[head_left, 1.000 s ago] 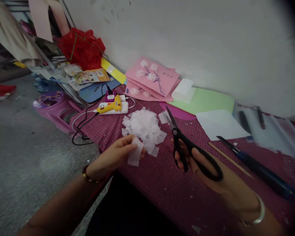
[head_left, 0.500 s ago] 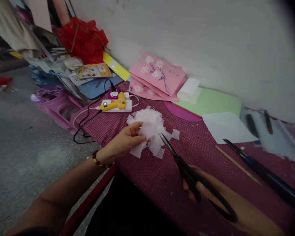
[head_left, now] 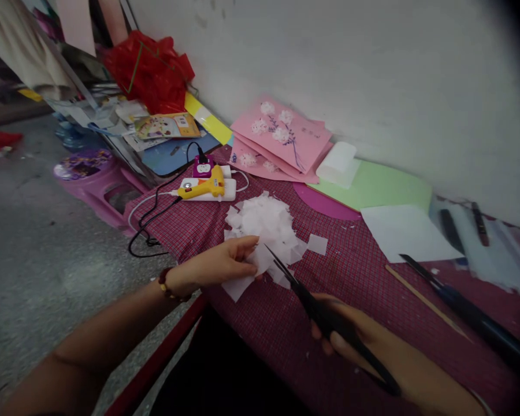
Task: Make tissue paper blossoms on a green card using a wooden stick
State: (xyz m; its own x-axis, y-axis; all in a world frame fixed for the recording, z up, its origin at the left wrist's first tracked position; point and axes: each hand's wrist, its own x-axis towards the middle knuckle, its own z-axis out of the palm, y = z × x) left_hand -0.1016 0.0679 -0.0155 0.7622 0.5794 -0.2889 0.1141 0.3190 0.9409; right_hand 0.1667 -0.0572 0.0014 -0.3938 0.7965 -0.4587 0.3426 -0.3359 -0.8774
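Observation:
My left hand pinches a white tissue-paper square at the near edge of a pile of white paper squares on the red checked tablecloth. My right hand grips black scissors by the handles. Their blades are slightly apart and point up-left, with the tips close to the paper in my left hand.
A yellow glue gun lies on a white power strip behind the pile. Pink flower cards, green paper, a white sheet, a wooden stick and a blue-handled knife lie farther back and right. A purple stool stands left.
My left hand moved from in front of the pile onto its near edge with the paper square. The scissors swung down and left, their tips now near that paper.

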